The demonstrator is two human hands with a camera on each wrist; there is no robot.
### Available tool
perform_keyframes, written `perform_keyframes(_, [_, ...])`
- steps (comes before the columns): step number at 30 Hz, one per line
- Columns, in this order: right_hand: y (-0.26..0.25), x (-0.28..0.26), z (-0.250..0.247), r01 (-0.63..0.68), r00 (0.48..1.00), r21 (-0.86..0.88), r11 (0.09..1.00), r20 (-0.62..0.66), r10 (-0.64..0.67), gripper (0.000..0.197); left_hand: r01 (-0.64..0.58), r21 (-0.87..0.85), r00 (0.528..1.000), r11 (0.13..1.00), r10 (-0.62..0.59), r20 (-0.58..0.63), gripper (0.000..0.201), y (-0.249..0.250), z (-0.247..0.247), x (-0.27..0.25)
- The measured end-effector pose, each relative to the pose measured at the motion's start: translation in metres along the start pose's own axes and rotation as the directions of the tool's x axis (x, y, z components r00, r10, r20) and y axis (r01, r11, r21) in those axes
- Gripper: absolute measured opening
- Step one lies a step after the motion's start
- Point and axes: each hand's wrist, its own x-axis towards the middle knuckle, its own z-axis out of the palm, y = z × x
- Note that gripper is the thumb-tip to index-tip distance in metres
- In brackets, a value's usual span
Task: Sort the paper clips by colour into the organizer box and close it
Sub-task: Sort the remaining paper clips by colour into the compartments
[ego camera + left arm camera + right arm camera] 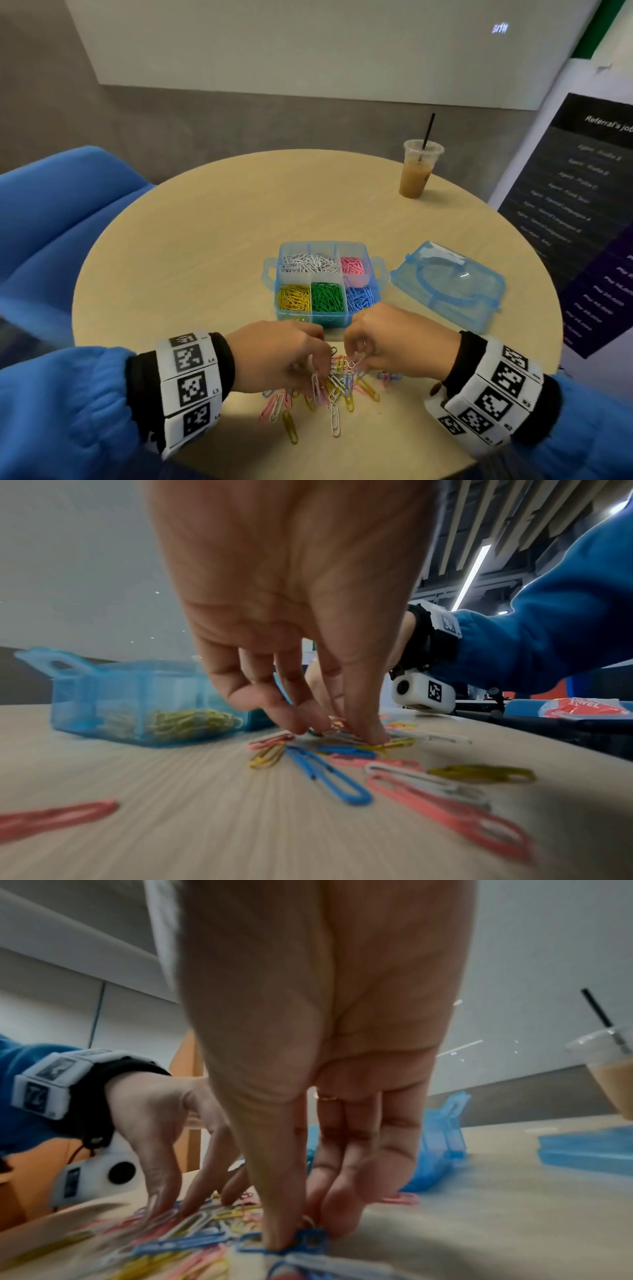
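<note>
Right wrist: right hand point(329, 1069) pinches a blue paper clip point(308, 1240), axis unclear.

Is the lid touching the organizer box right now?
Apart. The head view shows bare table between the lid, lying to the right, and the organizer box; the nearest box handle stops short of the lid's edge.

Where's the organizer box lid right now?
In the head view, the lid lies on the table, right of the organizer box, nearer than the iced coffee cup.
</note>
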Motion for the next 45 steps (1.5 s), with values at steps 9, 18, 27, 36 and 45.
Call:
perform_keyframes(9, [0.006, -0.005, -0.001, -0.063, 0.998, 0.08, 0.995, 0.028, 0.061, 0.005, 0.044, 0.009, 0.998, 0.999, -0.044, -0.035, 0.013, -0.005, -0.003, 0.001])
perform_keyframes(18, [0.006, -0.018, -0.001, -0.067, 0.991, 0.126, 0.99, -0.108, 0.081, 0.004, 0.216, -0.048, 0.957, 0.975, -0.221, -0.186, 0.005, -0.021, -0.011, -0.02])
perform_keyframes(27, [0.015, -0.02, 0.0, -0.127, 0.983, 0.2, 0.971, -0.104, 0.15, 0.009, 0.226, 0.046, 0.962, 0.973, -0.215, -0.167, 0.01, -0.02, -0.004, -0.03])
perform_keyframes(36, [0.016, -0.023, -0.006, -0.191, 0.959, 0.274, 0.942, -0.15, 0.239, 0.008, 0.073, 0.117, 0.996, 0.99, -0.066, -0.065, 0.017, -0.005, 0.0, -0.014])
perform_keyframes(45, [0.019, -0.03, -0.011, -0.254, 0.941, 0.265, 0.93, -0.155, 0.302, 0.01, 0.056, 0.13, 0.998, 0.99, -0.054, -0.018, 0.016, -0.003, -0.007, -0.008])
